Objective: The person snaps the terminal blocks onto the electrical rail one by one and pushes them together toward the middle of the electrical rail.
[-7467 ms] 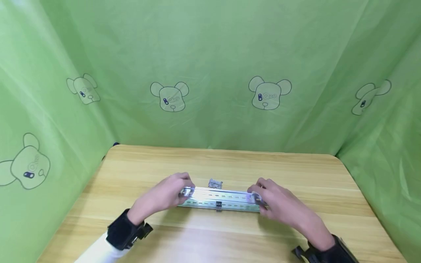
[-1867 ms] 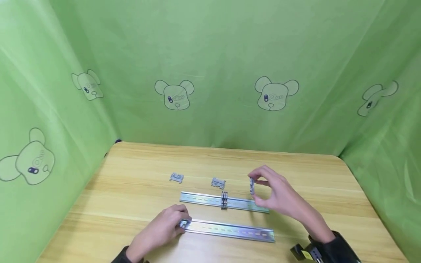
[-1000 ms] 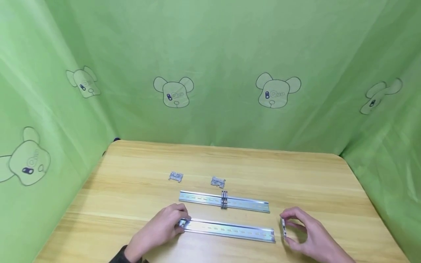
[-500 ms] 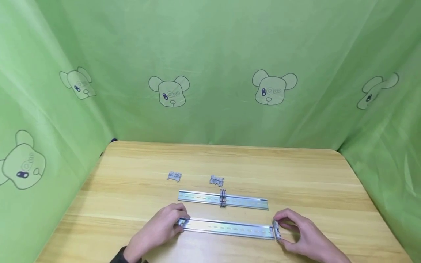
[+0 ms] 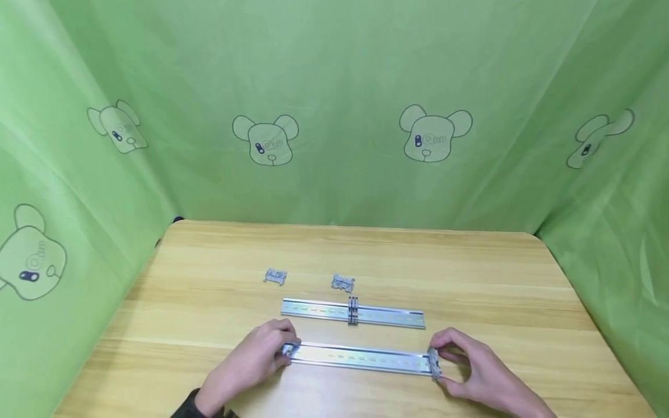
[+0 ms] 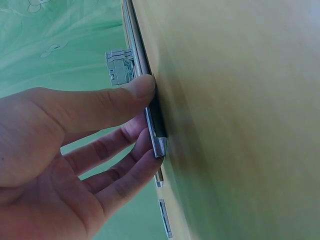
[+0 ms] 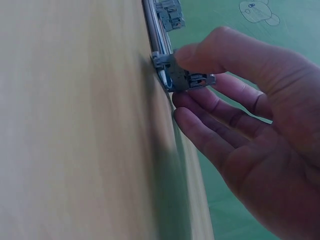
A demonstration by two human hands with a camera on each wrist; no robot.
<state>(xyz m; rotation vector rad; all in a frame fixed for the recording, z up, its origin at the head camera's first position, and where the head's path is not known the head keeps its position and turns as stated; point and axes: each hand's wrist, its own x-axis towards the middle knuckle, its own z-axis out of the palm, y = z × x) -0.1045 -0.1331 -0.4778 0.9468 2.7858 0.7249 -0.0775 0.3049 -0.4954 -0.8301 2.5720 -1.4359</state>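
My left hand (image 5: 256,355) grips the left end of the nearer slotted metal DIN rail (image 5: 360,358), its thumb along one edge and fingertips at the other in the left wrist view. Between the thumb and fingers of my right hand (image 5: 481,374) is a grey terminal block (image 5: 434,364), set crosswise at the rail's right end. In the right wrist view this block (image 7: 185,75) sits right at the rail's end, its lower side against the rail edges. A second DIN rail (image 5: 313,310) lies farther back, carrying a small cluster of terminal blocks (image 5: 353,311) near its middle.
Two loose grey terminal blocks (image 5: 275,276) (image 5: 342,283) lie flat behind the far rail. Everything rests on a wood-grain table (image 5: 470,261), with green curtains (image 5: 345,174) printed with bear heads around its back and sides.
The nearer rail, earlier held in both hands, now lies in front of the other. My right hand has brought a terminal block around to its right end and turned it onto the rail.
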